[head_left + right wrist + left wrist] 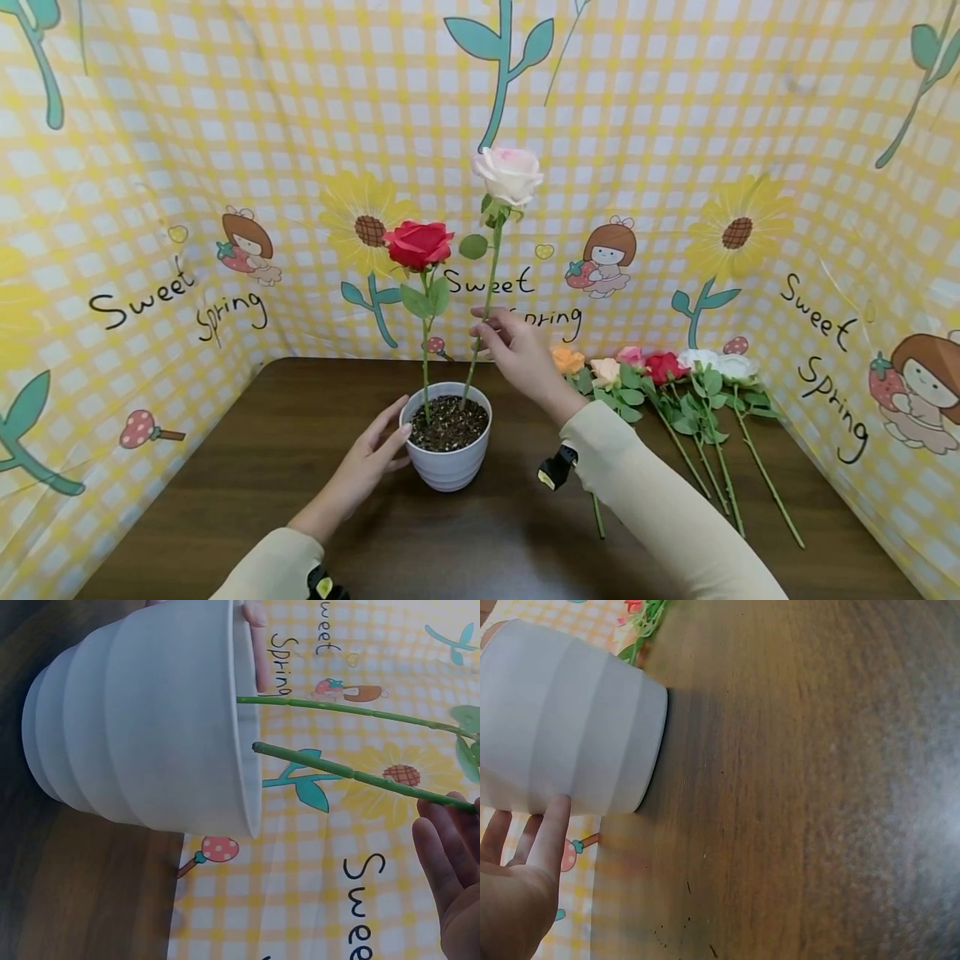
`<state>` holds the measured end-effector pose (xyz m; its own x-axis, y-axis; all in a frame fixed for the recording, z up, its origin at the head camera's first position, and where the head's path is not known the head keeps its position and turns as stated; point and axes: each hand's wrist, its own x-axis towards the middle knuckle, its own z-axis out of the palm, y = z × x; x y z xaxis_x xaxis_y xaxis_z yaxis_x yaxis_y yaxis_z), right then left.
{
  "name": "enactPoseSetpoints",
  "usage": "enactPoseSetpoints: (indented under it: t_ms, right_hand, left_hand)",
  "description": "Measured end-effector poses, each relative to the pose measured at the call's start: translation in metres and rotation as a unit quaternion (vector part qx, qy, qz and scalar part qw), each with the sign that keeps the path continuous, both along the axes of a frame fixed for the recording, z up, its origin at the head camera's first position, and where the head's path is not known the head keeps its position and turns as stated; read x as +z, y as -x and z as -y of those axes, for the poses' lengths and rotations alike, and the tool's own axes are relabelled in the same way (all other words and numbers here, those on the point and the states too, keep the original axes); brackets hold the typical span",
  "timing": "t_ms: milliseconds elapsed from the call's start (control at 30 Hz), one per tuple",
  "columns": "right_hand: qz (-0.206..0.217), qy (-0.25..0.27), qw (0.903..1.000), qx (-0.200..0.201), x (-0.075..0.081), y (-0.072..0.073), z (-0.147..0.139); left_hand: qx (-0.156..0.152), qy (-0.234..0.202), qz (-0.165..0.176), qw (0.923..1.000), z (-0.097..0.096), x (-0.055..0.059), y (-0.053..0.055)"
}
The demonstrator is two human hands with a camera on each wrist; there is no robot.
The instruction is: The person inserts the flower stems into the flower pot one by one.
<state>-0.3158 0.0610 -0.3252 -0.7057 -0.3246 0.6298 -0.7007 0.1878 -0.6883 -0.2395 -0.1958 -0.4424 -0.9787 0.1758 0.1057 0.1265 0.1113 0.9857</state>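
Note:
A white ribbed flower pot (pixel 447 468) filled with dark soil (pixel 448 427) stands on the table. My left hand (pixel 366 467) rests against the pot's left side, thumb near the rim; its fingers (pixel 553 832) lie fairly straight along the wall in the left wrist view. My right hand (pixel 520 352) pinches the green stem of a pale pink-white rose (pixel 508 177), tilted over the pot's right part. In the right wrist view, this stem's cut end (pixel 258 748) is visible at the rim, above the soil. A red rose (pixel 418 244) stands upright in the pot.
Several loose roses lie at the right: orange (pixel 567 360), peach (pixel 605 372), pink, red (pixel 666 367) and white (pixel 737 367), stems pointing forward. A yellow checked cloth (pixel 630 150) hangs behind and at both sides of the brown table (pixel 225 483).

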Motion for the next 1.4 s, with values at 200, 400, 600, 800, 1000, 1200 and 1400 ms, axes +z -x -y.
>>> enactPoseSetpoints:
  t_ms: [200,400,600,800,1000,1200,1400]
  right_hand:
    - [0.012,-0.026,0.9996,-0.006,-0.003,-0.001,0.011]
    - [-0.013,-0.068,0.9973,-0.022,-0.003,-0.002,0.021]
    - [-0.005,-0.091,0.9958,-0.006,-0.004,0.0,0.029]
    - [-0.058,-0.124,0.9903,-0.027,-0.006,0.003,0.034]
    - [-0.076,-0.132,0.9877,-0.035,-0.008,0.005,0.038]
    - [-0.065,-0.139,0.9881,-0.016,-0.012,0.006,0.041]
    - [-0.058,-0.133,0.9893,0.005,-0.016,0.007,0.043]
  left_hand:
    - [-0.002,0.004,-0.001,1.0,0.0,0.0,-0.001]
    - [-0.004,0.005,-0.003,1.0,0.0,0.0,-0.002]
    - [-0.005,0.006,-0.003,1.0,0.001,0.0,-0.002]
    - [-0.006,0.003,-0.002,1.0,0.001,0.0,-0.002]
    - [-0.007,0.004,-0.002,1.0,0.001,0.0,-0.001]
    - [-0.004,0.006,-0.007,0.9999,0.0,0.001,-0.001]
    - [-0.004,0.009,-0.01,0.9999,0.001,0.0,-0.001]
